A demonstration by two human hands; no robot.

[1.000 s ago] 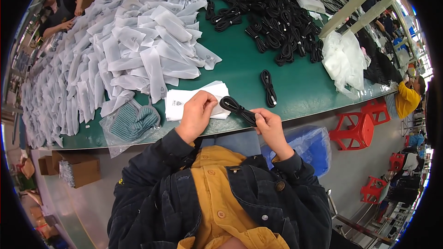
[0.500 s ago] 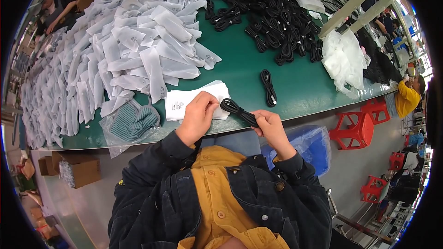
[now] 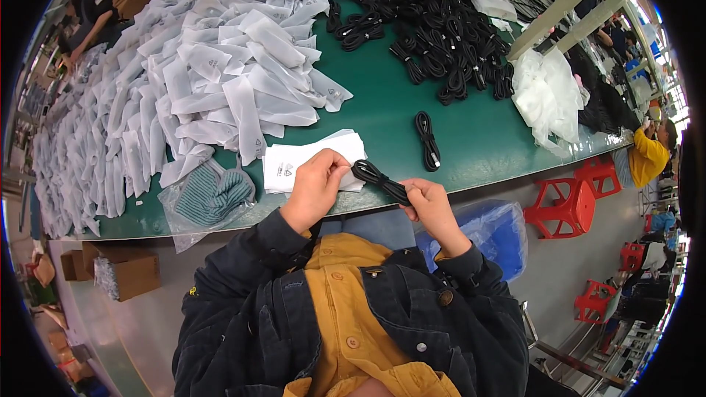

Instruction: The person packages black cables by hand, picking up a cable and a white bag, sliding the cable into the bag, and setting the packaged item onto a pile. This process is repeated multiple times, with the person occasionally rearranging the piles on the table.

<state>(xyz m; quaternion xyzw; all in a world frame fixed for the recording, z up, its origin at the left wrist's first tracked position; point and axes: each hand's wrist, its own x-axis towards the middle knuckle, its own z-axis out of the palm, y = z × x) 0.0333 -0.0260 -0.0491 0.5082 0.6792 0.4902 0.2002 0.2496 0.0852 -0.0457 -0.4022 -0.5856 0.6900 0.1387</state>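
My right hand [image 3: 432, 209] grips one end of a coiled black cable [image 3: 376, 179] between thumb and fingers. The cable's other loop points left, over the right edge of a stack of flat white translucent bags [image 3: 344, 147] at the table's front edge. My left hand [image 3: 315, 192] rests over that stack, thumb and forefinger pinched at the mouth of the top bag, right beside the cable loop. Its other fingers are curled. A second coiled black cable [image 3: 426, 141] lies alone on the green table, beyond my right hand.
A large heap of filled white bags [image 3: 250, 66] covers the table's left. Black coiled cables [image 3: 441, 29] are piled at the back. A teal knitted item in clear plastic [image 3: 213, 195] lies left of the stack. A blue lined bin [image 3: 485, 239] and red stools [image 3: 562, 206] stand right.
The cable and my right hand have shifted very slightly downward. My left hand keeps its pinch and has barely moved.
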